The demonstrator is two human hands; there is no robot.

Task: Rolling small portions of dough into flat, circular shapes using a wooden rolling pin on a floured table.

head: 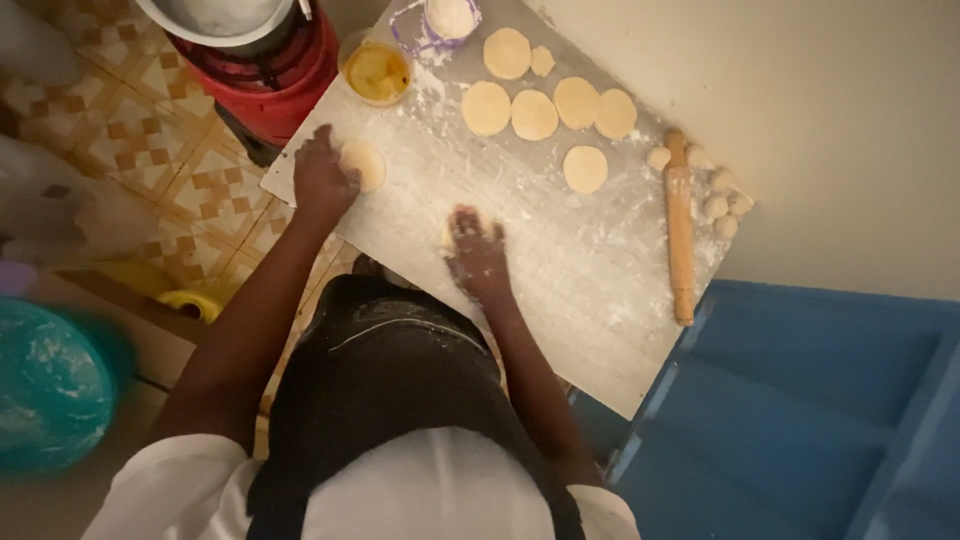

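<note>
The left hand (322,178) presses flat beside a dough disc (364,164) on the floury board (560,250). The right hand (477,250) covers another dough piece (447,233), seemingly pressing it flat. The rolling pin (680,228) lies near, probably needed after.

We've got our left hand (322,178) with a dough disc (366,165) at its fingertips; right hand (476,252) flat over another piece, mostly hidden under the fingers.
</note>
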